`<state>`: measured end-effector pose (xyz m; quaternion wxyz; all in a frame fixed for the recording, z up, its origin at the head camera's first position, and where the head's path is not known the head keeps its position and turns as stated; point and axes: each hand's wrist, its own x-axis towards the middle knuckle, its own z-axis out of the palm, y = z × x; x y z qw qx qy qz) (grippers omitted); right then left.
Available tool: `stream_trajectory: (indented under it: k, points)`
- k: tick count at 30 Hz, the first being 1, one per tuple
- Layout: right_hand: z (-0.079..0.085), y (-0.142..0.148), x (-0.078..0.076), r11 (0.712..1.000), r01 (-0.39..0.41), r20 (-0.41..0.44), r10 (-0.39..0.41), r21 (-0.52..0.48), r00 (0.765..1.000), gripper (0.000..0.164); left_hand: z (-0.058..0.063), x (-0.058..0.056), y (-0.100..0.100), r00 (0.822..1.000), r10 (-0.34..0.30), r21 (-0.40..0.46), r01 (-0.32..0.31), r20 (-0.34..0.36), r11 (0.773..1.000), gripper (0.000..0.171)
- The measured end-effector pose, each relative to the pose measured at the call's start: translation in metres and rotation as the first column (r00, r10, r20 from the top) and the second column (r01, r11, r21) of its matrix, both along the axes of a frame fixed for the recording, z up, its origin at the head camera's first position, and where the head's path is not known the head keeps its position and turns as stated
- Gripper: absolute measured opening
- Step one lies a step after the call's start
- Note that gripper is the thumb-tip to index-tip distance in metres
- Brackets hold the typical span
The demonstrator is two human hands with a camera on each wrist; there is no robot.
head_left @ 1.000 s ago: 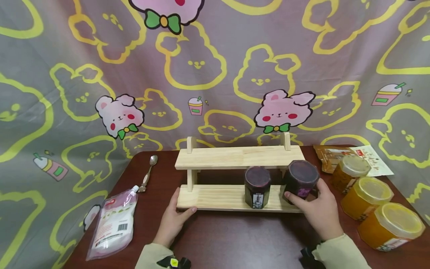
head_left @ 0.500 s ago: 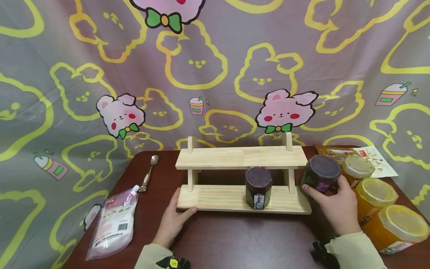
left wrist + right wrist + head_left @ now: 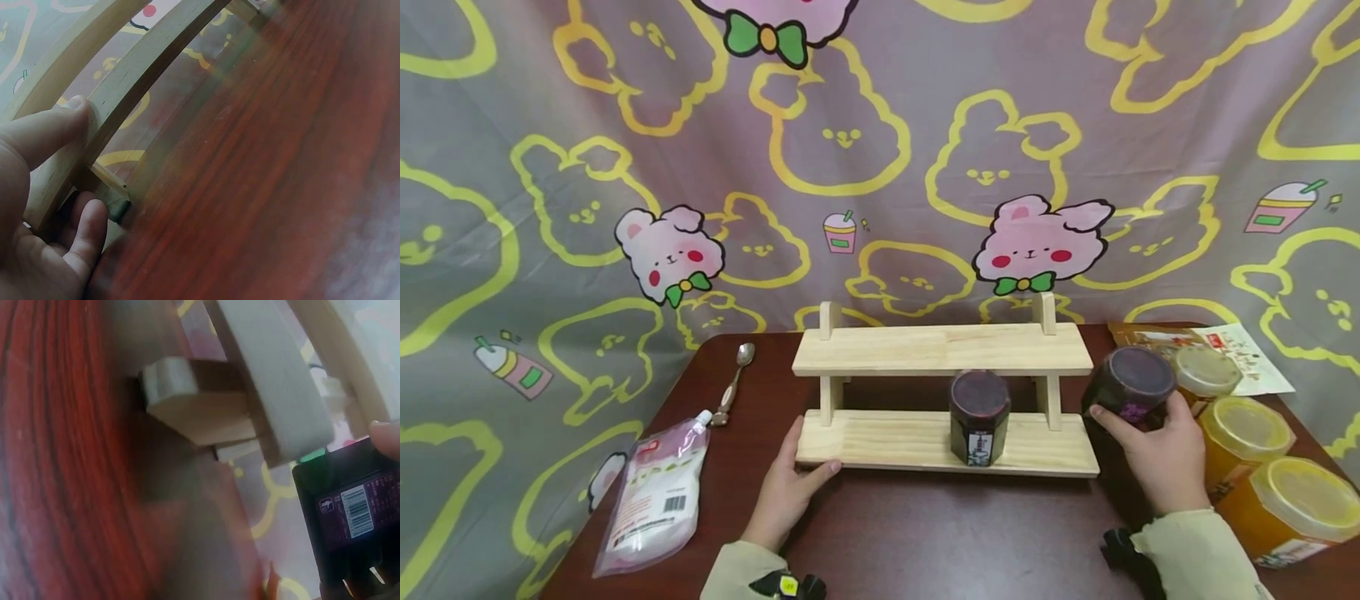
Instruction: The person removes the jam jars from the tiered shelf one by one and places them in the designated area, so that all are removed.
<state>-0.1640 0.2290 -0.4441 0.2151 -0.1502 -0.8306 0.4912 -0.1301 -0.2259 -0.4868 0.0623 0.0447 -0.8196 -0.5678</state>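
A two-tier wooden shelf (image 3: 940,350) stands on the table. My left hand (image 3: 786,492) grips the left end of its lower board; the thumb (image 3: 59,125) lies on top and the fingers (image 3: 90,231) are underneath. On that board, right of the middle, sits a dark jar (image 3: 980,417) with a small white label. A second dark jar (image 3: 1131,383), purple-lettered, tilts in my right hand (image 3: 1168,454), just off the shelf's right end. In the right wrist view this jar (image 3: 356,512) shows a barcode, with a fingertip at its edge. Its underside is hidden in the head view.
At right stand amber jars (image 3: 1247,437) with pale lids, beside a flat packet (image 3: 1232,354) at the back. To the left lie a spouted pouch (image 3: 655,492) and a spoon (image 3: 733,383). A patterned curtain (image 3: 880,167) hangs behind the dark table (image 3: 940,533).
My right hand has carried the second dark jar rightward, from over the shelf's right end to beside it. The left hand keeps its grip on the shelf.
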Motion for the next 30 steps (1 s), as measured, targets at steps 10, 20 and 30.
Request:
stream_trajectory:
  k: [10, 20, 30]
  points:
    - [-0.018, 0.008, -0.005, 1.000, -0.024, 0.082, 0.024, 0.001, 0.996, 0.081, 0.000, 0.000, 0.001, 1.000, -0.003, 0.007, 0.003, 0.008, 1.000, 0.099]
    - [-0.028, 0.013, -0.006, 0.997, -0.066, 0.137, 0.072, -0.044, 0.988, 0.084, 0.000, -0.001, 0.001, 1.000, -0.010, 0.018, 0.010, 0.008, 1.000, 0.100]
    - [-0.033, 0.017, -0.012, 0.992, -0.117, 0.148, 0.122, -0.043, 0.981, 0.082, 0.001, 0.000, 0.002, 1.000, -0.011, 0.017, 0.011, 0.005, 1.000, 0.100]
